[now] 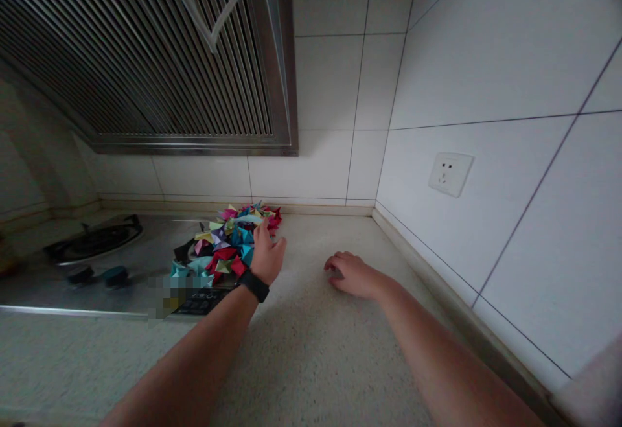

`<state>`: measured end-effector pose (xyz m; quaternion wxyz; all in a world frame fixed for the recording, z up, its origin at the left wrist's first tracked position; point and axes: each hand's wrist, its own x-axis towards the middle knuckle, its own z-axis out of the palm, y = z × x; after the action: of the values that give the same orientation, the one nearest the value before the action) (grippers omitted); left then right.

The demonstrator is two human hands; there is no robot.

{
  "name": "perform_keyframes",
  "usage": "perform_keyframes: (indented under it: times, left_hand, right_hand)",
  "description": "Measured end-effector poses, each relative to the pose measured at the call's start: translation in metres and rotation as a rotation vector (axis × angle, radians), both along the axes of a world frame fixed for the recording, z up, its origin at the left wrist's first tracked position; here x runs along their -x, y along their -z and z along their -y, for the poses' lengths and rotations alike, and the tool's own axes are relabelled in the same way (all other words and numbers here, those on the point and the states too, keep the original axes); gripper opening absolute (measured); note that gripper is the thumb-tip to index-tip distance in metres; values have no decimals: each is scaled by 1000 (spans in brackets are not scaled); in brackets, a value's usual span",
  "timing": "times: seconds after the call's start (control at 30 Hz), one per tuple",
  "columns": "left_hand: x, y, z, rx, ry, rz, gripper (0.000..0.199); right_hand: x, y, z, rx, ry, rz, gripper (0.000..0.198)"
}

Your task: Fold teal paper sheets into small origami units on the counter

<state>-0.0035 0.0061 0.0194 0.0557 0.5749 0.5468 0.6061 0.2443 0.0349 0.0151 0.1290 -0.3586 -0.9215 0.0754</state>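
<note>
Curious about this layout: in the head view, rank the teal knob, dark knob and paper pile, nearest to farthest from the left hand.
1. Paper pile: just left of the left hand.
2. Teal knob: farther left, on the stove.
3. Dark knob: leftmost of the three.

We counted two round dark knobs (80,275) (116,276) on one flat steel stove (146,245), one multicoloured folded-paper heap (221,240) and two bare hands (266,252) (354,275).

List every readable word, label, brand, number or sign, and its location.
Readable text: none.
Black item at the stove's front: light marks, too small and blurred to read.
Pixelated patch beside it: illegible.
Wall socket, wristband: no lettering visible.
</note>
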Motion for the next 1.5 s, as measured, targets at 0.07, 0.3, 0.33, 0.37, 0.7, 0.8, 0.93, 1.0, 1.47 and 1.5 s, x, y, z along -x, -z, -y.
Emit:
perform_keyframes:
  times: [0.07, 0.3, 0.33, 0.37, 0.7, 0.8, 0.93, 1.0, 1.47, 1.5]
  left_hand:
    - [-5, -10, 12, -60, -25, -97, 65]
    - [-27, -31, 43, -163, 144, -344, 58]
    - [-28, -32, 44, -166, 163, -359, 52]
    - [-28, -33, 45, -168, 176, -369, 45]
    - [-27, -27, 41, -140, 346, -435, 14]
    - [-26, -22, 37, -126, 396, -452, 16]
    - [-21, -17, 33, -74, 433, -499, 17]
    - [-19, -16, 32, -56, 436, -509, 16]
    - [-18, 0, 14, 75, 520, 87, 25]
    - [-19, 0, 13, 80, 554, 199, 27]
  right_hand:
    - [0, -1, 1, 6, 12, 2, 30]
    - [-2, -7, 6, -32, 29, -43, 26]
    - [-2, -9, 6, -48, 29, -63, 25]
    - [-2, -10, 6, -62, 31, -90, 24]
    - [0, -15, -8, 243, 106, -759, 34]
    - [0, -16, -7, 428, 68, -918, 41]
    - [0, -21, -3, 505, 98, -1109, 40]
    - [-1, -25, -1, 521, 120, -1182, 40]
    - [-18, -33, 7, 777, -108, -812, 28]
    - [-17, -32, 8, 770, -113, -776, 29]
